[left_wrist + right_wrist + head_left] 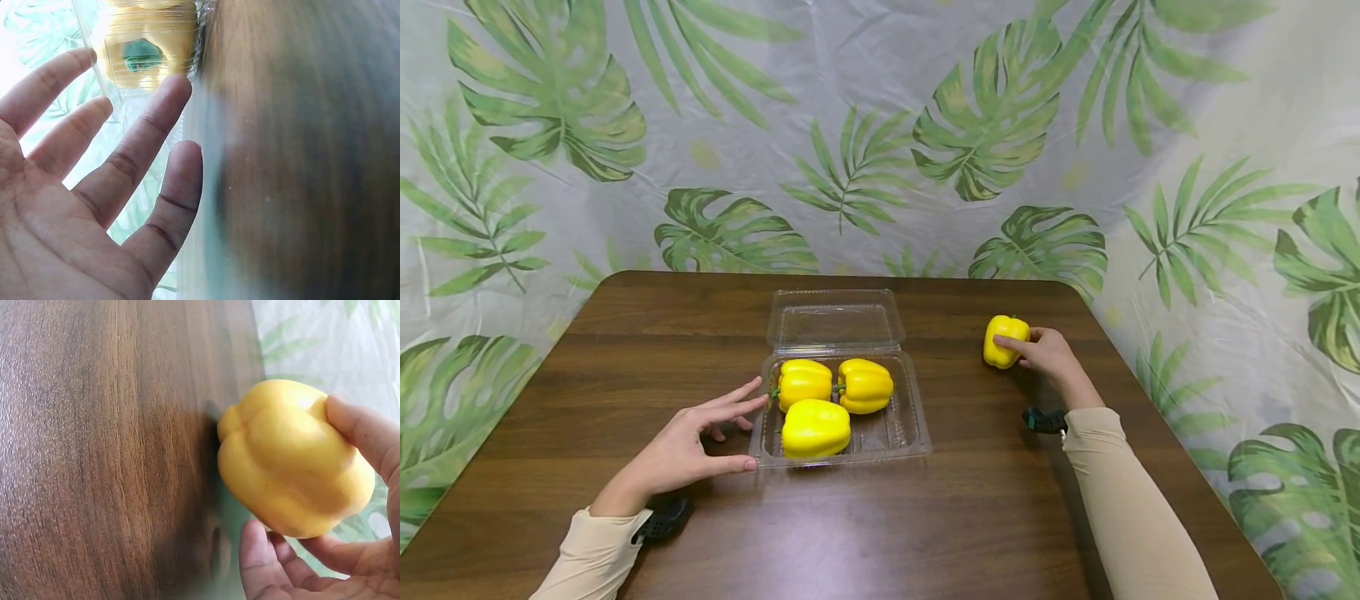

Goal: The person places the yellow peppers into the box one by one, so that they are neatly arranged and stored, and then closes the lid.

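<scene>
My right hand (1052,358) holds a yellow bell pepper (1002,332) between thumb and fingers, over the right part of the table. In the right wrist view, the lobed bottom of this pepper (287,456) faces the camera. A clear plastic clamshell container (917,433) lies with its lid (835,321) folded back, away from me. Three more yellow bell peppers sit in it: one at back left (806,383), one at back right (867,386) and one in front (816,428). My left hand (688,442) is spread at the container's left side, straight fingertips at its wall.
The brown wooden table (880,533) has rounded far corners. Right behind its far edge hangs a leaf-patterned cloth (865,108). Each wrist wears a black strapped device, the left one (664,521) near the tabletop and the right one (1042,419) beside the sleeve.
</scene>
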Available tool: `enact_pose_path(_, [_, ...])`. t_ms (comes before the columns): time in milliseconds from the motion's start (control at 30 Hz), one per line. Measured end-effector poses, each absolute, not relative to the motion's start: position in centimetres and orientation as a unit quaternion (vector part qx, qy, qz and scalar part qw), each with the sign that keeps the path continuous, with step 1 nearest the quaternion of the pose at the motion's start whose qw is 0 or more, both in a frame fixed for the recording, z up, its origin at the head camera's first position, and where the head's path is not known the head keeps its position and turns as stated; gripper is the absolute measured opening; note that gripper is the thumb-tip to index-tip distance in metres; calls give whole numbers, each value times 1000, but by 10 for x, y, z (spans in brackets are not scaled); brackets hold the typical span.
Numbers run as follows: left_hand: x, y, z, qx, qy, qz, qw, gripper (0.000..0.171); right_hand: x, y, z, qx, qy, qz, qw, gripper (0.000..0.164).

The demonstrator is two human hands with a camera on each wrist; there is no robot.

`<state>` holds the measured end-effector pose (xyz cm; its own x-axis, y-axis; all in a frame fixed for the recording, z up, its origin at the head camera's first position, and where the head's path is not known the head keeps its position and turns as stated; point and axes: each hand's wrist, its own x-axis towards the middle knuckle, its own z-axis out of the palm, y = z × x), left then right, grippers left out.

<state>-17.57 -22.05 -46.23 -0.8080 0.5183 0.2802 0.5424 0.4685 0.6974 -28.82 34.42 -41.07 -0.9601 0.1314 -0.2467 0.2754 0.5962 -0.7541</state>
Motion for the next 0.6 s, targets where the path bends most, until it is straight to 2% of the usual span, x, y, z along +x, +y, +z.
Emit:
enact_pose_path(300, [-175, -221, -462, -308, -858, -412, 10, 78, -288, 345, -409, 73, 869, -479, 99, 102])
enact_pose_path(600, [-176, -221, -462, -310, -858, -410, 11, 78, -287, 340, -401, 50, 876, -472, 84, 105])
